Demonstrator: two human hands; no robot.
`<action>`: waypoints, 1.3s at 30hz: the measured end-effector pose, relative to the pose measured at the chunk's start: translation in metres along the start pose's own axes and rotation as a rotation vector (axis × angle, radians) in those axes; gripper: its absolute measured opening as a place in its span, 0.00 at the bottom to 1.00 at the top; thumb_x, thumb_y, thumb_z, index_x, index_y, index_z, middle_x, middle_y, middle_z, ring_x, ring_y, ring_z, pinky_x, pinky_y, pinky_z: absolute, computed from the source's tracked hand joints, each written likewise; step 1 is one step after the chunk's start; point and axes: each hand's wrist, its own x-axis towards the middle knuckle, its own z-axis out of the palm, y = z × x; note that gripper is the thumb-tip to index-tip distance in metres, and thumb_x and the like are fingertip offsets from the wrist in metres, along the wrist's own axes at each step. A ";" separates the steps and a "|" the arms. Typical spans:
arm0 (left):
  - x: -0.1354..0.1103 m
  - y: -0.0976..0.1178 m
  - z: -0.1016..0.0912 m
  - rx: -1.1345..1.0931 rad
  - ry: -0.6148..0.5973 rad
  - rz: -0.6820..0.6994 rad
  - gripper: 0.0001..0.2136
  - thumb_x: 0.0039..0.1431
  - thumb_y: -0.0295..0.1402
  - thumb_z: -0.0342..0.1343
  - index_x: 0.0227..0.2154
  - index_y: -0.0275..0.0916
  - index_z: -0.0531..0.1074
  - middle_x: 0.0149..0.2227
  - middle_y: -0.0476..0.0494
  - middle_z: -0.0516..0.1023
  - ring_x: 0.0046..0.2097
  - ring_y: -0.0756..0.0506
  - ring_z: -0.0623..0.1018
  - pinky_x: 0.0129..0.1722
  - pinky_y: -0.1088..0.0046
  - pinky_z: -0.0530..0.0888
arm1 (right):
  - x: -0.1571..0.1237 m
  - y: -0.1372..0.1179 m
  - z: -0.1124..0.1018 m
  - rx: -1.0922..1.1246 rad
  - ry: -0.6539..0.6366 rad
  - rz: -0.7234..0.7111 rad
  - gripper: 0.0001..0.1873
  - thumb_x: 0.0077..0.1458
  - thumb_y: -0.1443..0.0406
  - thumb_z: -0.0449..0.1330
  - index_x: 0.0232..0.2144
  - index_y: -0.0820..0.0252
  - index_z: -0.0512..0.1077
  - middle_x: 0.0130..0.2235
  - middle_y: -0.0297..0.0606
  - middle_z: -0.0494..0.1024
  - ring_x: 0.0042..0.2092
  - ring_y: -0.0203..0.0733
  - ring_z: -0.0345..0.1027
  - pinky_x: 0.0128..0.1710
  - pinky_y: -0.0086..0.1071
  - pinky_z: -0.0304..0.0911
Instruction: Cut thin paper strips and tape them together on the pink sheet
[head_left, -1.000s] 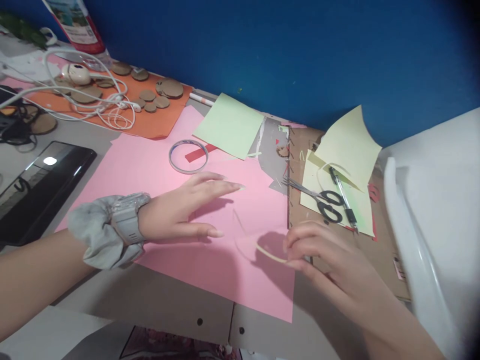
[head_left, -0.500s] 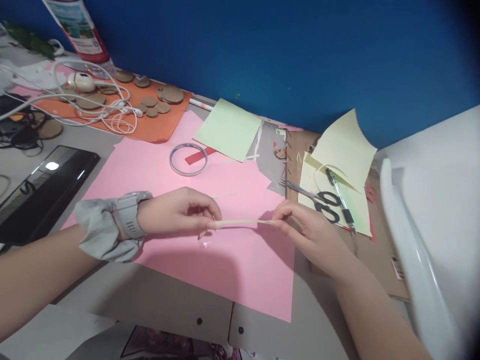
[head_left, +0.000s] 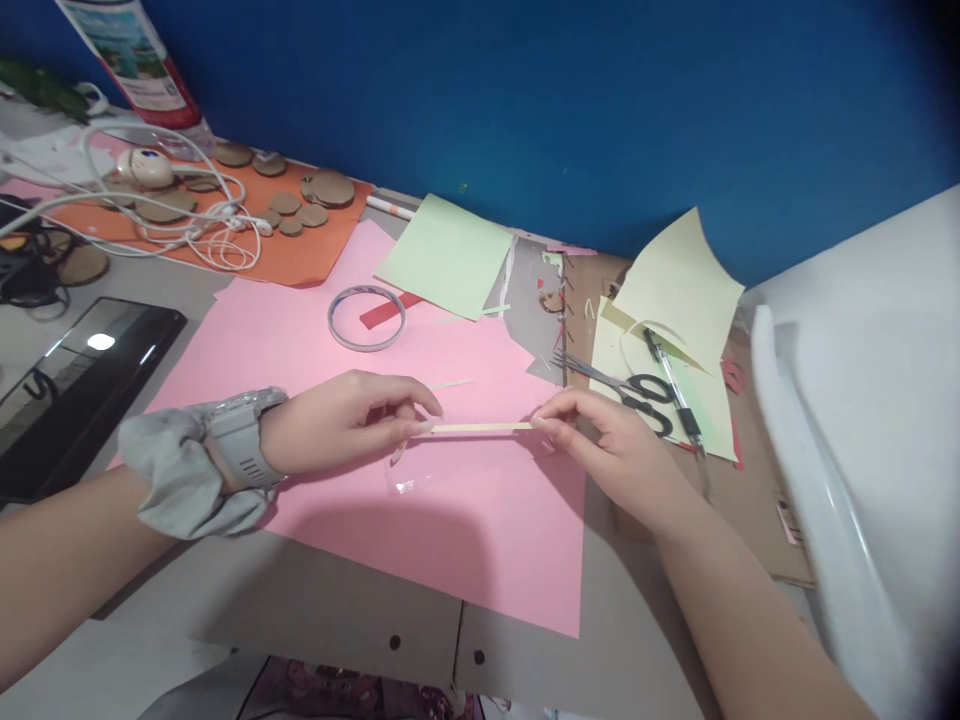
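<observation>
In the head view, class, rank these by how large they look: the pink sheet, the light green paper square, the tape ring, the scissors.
1. pink sheet
2. light green paper square
3. tape ring and scissors: these two look alike in extent, so they stay unranked.

We see a thin, pale cream paper strip (head_left: 484, 427) near the middle of the frame, stretched straight and almost level, its left end a touch lower, pinched at both ends and hanging just above the pink sheet (head_left: 315, 330).
</observation>
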 end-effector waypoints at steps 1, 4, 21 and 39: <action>0.000 0.000 0.000 0.005 0.011 0.000 0.11 0.63 0.36 0.49 0.45 0.40 0.68 0.24 0.53 0.77 0.27 0.52 0.73 0.30 0.79 0.67 | 0.000 0.001 0.001 0.028 0.011 0.011 0.08 0.60 0.59 0.54 0.39 0.53 0.70 0.36 0.34 0.75 0.34 0.38 0.69 0.34 0.33 0.65; -0.001 0.002 -0.002 -0.021 -0.030 0.019 0.13 0.63 0.34 0.48 0.49 0.40 0.65 0.26 0.54 0.78 0.30 0.52 0.75 0.34 0.79 0.68 | 0.000 0.002 0.001 0.072 0.027 0.027 0.12 0.60 0.57 0.53 0.45 0.52 0.68 0.36 0.34 0.75 0.34 0.38 0.69 0.35 0.33 0.66; -0.005 0.013 -0.006 0.325 -0.243 -0.091 0.08 0.61 0.32 0.49 0.31 0.41 0.72 0.29 0.56 0.76 0.31 0.53 0.73 0.31 0.80 0.63 | -0.001 -0.006 -0.015 -0.164 -0.247 -0.032 0.10 0.61 0.57 0.52 0.35 0.51 0.72 0.41 0.30 0.76 0.43 0.39 0.67 0.41 0.32 0.60; -0.009 0.015 -0.003 0.326 -0.273 0.025 0.11 0.64 0.37 0.47 0.29 0.40 0.71 0.31 0.50 0.69 0.37 0.48 0.67 0.41 0.74 0.59 | 0.002 0.000 -0.017 -0.050 -0.284 0.007 0.11 0.59 0.56 0.54 0.29 0.54 0.67 0.37 0.31 0.72 0.39 0.39 0.65 0.39 0.32 0.58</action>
